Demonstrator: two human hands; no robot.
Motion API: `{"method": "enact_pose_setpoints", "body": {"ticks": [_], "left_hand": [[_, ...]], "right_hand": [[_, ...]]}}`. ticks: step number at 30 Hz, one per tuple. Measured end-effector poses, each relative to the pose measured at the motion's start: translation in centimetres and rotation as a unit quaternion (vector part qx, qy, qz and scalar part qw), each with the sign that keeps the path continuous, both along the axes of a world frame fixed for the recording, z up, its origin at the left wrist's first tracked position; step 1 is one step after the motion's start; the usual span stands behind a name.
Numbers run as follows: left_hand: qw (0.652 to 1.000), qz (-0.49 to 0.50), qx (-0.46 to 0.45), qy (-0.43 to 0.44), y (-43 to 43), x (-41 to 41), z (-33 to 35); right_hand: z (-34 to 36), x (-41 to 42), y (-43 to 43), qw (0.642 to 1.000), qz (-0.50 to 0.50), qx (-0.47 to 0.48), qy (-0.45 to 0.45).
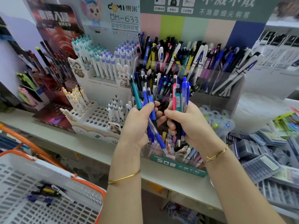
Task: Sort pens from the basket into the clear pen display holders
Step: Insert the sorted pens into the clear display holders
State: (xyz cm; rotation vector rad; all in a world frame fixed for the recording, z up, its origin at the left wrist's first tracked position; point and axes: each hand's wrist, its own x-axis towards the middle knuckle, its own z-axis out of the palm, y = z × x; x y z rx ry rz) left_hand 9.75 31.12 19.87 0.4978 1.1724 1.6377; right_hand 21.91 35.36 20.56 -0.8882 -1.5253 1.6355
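While both hands hover near clear holders [215, 97], sorting mid-step: left hand [135, 125] grip closed round teal and blue pens [145, 101], right hand [186, 125] round pink-and-blue bunch [179, 96]. Few loose pens [47, 191] in basket [90, 206], near left. Next: match colour, slot upright.

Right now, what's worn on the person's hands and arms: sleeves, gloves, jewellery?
No sleeves or gloves. Left hand: a thin plain gold bangle on its forearm. Right hand: a thin gold bracelet with a looped link at the wrist. No watch or rings visible.
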Motion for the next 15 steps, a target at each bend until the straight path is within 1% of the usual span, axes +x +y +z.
{"method": "enact_pose_setpoints", "body": {"ticks": [2,4,7,9,11,13,15], "left_hand": [[1.0,0.013,0.004,0.007,0.1,0.1,-0.1],[1.0,0.005,0.006,0.006,0.0,0.4,0.0],[0.999,-0.001,0.019,-0.035,-0.2,1.1,0.4],[0.997,0.011,0.028,-0.072,-0.1,1.2,0.4],[0.995,0.011,0.039,-0.091,-0.2,1.1,0.3],[0.996,0.002,0.036,-0.083,-0.1,1.0,0.1],[0.998,0.005,0.016,-0.062,-0.1,0.8,-0.3]], "right_hand": [[-0.3,-0.3,-0.1,1.0,-0.024,0.004,0.005],[-0.4,-0.8,-0.4,0.998,-0.052,0.026,-0.003],[-0.6,-1.6,-0.7,0.994,-0.075,0.073,-0.031],[-0.7,-1.9,-0.6,0.991,-0.075,0.103,-0.047],[-0.5,-1.9,-0.6,0.988,-0.061,0.119,-0.071],[0.0,-1.7,-0.5,0.988,-0.046,0.115,-0.088],[0.2,-1.5,-0.2,0.987,-0.054,0.109,-0.105]]}}
